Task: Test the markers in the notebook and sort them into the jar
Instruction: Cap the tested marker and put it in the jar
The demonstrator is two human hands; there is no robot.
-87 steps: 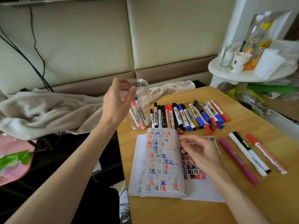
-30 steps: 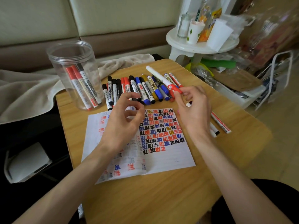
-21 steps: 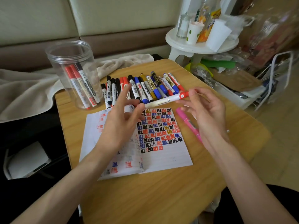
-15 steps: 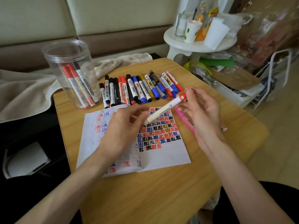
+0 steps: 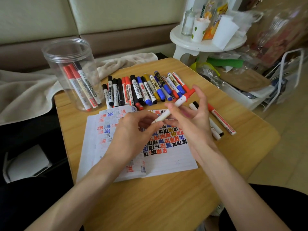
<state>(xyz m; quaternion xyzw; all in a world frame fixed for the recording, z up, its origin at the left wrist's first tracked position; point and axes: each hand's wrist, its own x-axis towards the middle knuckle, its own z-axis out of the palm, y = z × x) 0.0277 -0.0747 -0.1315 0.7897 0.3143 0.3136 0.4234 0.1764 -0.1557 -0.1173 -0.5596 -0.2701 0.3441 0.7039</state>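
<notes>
Wooden table, open notebook at near centre, right page part-filled with test marks. Above it, the left hand pinches the tail of a red-capped white marker between thumb and fingertips. The right hand pinches the barrel by the cap, other fingers loosely spread. Step looks like uncapping for a test, cap on. Next: pull the cap, put tip to blank paper. Beyond, row of markers. Far left, clear jar holds a few, 2 of them red.

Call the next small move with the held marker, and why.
Probably pull off the red cap: the left hand and right hand both hold the white marker over the open notebook, cap on, so it cannot write yet.
</notes>
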